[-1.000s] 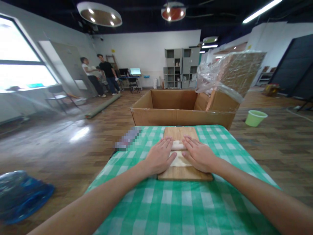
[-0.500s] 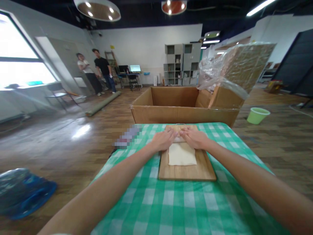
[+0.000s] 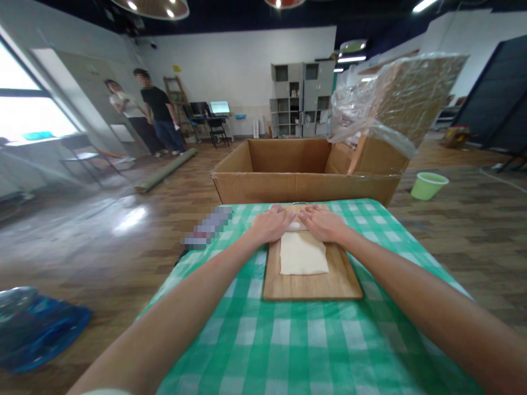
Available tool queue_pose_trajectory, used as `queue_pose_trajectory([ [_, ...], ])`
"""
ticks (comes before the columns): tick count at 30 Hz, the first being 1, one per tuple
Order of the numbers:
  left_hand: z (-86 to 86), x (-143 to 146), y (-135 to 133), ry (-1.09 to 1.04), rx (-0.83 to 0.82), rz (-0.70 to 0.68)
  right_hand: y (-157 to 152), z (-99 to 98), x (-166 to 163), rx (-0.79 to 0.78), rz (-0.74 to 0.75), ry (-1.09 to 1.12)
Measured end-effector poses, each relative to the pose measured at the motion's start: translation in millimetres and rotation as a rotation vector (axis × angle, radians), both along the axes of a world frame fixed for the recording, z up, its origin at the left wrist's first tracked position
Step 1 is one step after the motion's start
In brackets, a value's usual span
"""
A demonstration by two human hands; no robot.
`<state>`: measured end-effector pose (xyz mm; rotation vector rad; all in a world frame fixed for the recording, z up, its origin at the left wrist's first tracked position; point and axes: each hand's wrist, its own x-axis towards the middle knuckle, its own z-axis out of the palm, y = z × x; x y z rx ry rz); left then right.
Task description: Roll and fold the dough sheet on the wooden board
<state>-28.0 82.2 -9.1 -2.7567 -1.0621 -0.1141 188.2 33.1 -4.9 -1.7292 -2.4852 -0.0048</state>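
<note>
A flat, pale sheet of dough (image 3: 304, 255) lies on a wooden cutting board (image 3: 313, 289). At its far end a whitish roll (image 3: 295, 225), which looks like the same dough rolled up, shows between my hands. My left hand (image 3: 272, 224) rests over the left end of this roll, fingers stretched forward and lying flat. Over the right end, my right hand (image 3: 323, 223) lies much the same way, fingers extended and angled inward. The fingertips of both hands come close together near the middle. Part of the roll is hidden under the hands.
A green checked tablecloth (image 3: 272, 345) covers the table. A blurred-out object (image 3: 208, 227) sits at its left edge. Beyond stands a large open cardboard box (image 3: 304, 187). On the floor are a green bucket (image 3: 429, 185) and a blue plastic item (image 3: 45, 329). Two people stand far left.
Both hands have shifted slightly on the roll, their fingers now flatter and the gap between them a little wider. The camera view has moved slightly.
</note>
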Motion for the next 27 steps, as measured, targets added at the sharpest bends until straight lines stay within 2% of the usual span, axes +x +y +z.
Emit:
queue_pose_trajectory([
  [6, 0.9, -4, -26, -0.149, -0.085, 0.085, -28, 1.0, -6, 0.052, -0.033, 0.049],
  [9, 1.4, -8, -45, -0.182, -0.058, 0.064, -44, 0.6, -9, 0.055, -0.044, 0.083],
  [13, 0.4, -18, -72, -0.198, -0.017, 0.020, -66, -1.0, -9, 0.058, 0.015, 0.104],
  [20, -3.7, -30, -104, -0.144, -0.011, 0.001, -99, -5.0, -9, 0.118, 0.059, 0.087],
  [24, 8.1, -35, -124, -0.201, -0.119, -0.011, -116, -3.4, -9, 0.127, 0.082, 0.118],
  [27, 23.0, -43, -125, -0.352, -0.294, -0.020, -123, -0.1, -4, 0.088, 0.095, 0.203],
])
